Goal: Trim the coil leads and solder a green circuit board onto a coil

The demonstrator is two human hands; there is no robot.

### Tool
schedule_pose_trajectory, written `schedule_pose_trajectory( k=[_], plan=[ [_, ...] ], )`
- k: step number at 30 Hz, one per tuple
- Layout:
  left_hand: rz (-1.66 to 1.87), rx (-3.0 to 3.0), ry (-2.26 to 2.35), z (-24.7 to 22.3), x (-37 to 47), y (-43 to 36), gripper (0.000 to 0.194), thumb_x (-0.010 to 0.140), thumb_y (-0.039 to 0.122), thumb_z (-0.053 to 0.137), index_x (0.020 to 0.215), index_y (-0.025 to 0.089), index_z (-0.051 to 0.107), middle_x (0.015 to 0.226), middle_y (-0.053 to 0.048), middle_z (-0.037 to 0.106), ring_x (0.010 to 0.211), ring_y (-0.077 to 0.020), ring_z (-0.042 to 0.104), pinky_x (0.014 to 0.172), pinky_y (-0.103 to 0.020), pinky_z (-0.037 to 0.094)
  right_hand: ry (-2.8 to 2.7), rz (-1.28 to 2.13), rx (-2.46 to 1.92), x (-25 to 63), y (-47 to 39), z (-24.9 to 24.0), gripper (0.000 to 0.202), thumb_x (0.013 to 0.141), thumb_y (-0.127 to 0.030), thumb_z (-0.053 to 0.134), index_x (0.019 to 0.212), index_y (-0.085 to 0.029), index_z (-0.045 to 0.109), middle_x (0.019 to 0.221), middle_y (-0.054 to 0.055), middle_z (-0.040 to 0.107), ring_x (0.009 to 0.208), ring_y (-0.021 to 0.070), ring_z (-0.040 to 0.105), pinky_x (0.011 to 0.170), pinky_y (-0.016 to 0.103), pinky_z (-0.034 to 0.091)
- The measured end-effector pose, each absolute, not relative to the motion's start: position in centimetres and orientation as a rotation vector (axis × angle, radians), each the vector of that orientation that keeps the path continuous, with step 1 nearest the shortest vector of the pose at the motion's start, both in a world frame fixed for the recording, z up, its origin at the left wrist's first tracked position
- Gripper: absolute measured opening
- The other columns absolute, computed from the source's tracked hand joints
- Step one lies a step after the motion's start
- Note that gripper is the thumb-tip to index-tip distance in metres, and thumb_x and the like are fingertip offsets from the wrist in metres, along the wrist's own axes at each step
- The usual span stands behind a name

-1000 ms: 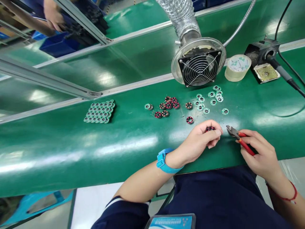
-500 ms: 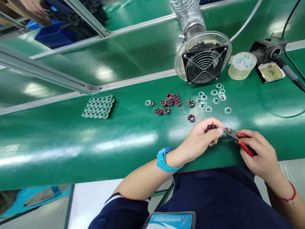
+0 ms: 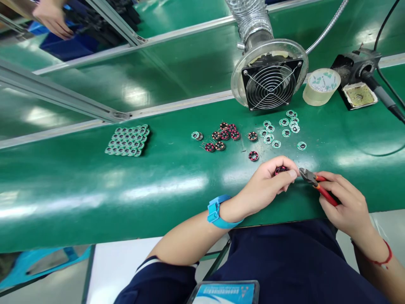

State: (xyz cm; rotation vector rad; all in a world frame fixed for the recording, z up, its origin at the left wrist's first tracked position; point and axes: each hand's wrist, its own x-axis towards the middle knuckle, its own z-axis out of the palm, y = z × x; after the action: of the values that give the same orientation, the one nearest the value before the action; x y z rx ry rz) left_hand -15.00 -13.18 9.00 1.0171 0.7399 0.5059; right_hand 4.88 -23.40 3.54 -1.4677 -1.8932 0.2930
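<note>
My left hand (image 3: 270, 179) pinches a small wire-wound motor stator (image 3: 280, 170), mostly covered by the fingers. In my right hand (image 3: 348, 204) are red-handled cutting pliers (image 3: 311, 178), their jaws close to the left fingertips. Whether the jaws touch a wire is too small to tell. Just beyond my left hand lies a single stator (image 3: 253, 156), and another stator (image 3: 252, 136) sits behind it. Further left is a cluster of several copper and red stators (image 3: 224, 135) with loose wire ends. Several round green circuit boards (image 3: 276, 144) are scattered past my hands.
A fume extractor fan (image 3: 272, 84) stands at the back, beside a tape roll (image 3: 321, 87) and a soldering iron (image 3: 378, 88) in its stand. To the left are a stator with a board on it (image 3: 197, 135) and a block of boards (image 3: 128, 140). A co-worker's hand (image 3: 53, 19) shows beyond the partition.
The pliers' jaws have shifted very slightly right, away from my left fingertips. The co-worker's hand has come down over the blue bin. My left hand keeps its pinch.
</note>
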Motion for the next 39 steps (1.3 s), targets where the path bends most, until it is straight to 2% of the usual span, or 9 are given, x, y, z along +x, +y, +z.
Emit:
schedule_pose_trajectory(
  k=[11, 18, 27, 33, 39],
  plan=[
    [0.500, 1.033, 0.732, 8.94, -15.02, -13.31, 0.016, 0.085, 0.029, 0.057, 0.084, 0.014, 0.054, 0.063, 0.004, 0.044, 0.053, -0.0048, 0.038, 0.051, -0.019, 0.029, -1.911, 0.266, -1.475, 4.55, -23.46, 3.75, 0.020, 0.081, -0.002, 0.054, 0.091, -0.019, 0.057, 0.104, 0.006, 0.064, 0.090, 0.0157, 0.063, 0.078, 0.029, 0.052],
    [0.516, 0.858, 0.714, 8.87, -14.88, -13.31, 0.018, 0.085, 0.031, 0.055, 0.085, 0.014, 0.054, 0.068, 0.002, 0.050, 0.053, -0.0041, 0.042, 0.049, -0.019, 0.029, -1.877, 0.240, -1.492, 4.72, -23.55, 3.65, 0.020, 0.081, -0.003, 0.053, 0.091, -0.020, 0.058, 0.103, 0.005, 0.065, 0.086, 0.0149, 0.064, 0.074, 0.028, 0.052],
    [0.513, 0.820, 0.680, 8.68, -14.76, -13.40, 0.013, 0.086, 0.026, 0.051, 0.080, 0.014, 0.050, 0.065, 0.003, 0.053, 0.047, -0.0036, 0.045, 0.042, -0.016, 0.031, -1.916, 0.247, -1.513, 4.83, -23.25, 3.44, 0.022, 0.080, -0.004, 0.056, 0.096, -0.020, 0.058, 0.112, 0.007, 0.064, 0.093, 0.0196, 0.063, 0.081, 0.035, 0.051],
    [0.530, 0.834, 0.692, 8.69, -14.69, -13.46, 0.014, 0.089, 0.026, 0.049, 0.081, 0.014, 0.047, 0.067, 0.003, 0.054, 0.045, -0.0031, 0.046, 0.041, -0.015, 0.034, -1.933, 0.251, -1.494, 4.90, -23.25, 3.48, 0.023, 0.079, -0.003, 0.057, 0.096, -0.019, 0.058, 0.112, 0.009, 0.063, 0.096, 0.0208, 0.062, 0.082, 0.036, 0.052],
    [0.492, 0.875, 0.738, 9.01, -14.72, -13.46, 0.013, 0.089, 0.024, 0.047, 0.080, 0.014, 0.047, 0.066, 0.004, 0.051, 0.046, -0.0021, 0.043, 0.040, -0.014, 0.031, -1.956, 0.236, -1.454, 5.14, -23.15, 3.53, 0.021, 0.080, -0.005, 0.058, 0.096, -0.019, 0.058, 0.114, 0.009, 0.063, 0.097, 0.0207, 0.062, 0.083, 0.037, 0.051]
  ],
)
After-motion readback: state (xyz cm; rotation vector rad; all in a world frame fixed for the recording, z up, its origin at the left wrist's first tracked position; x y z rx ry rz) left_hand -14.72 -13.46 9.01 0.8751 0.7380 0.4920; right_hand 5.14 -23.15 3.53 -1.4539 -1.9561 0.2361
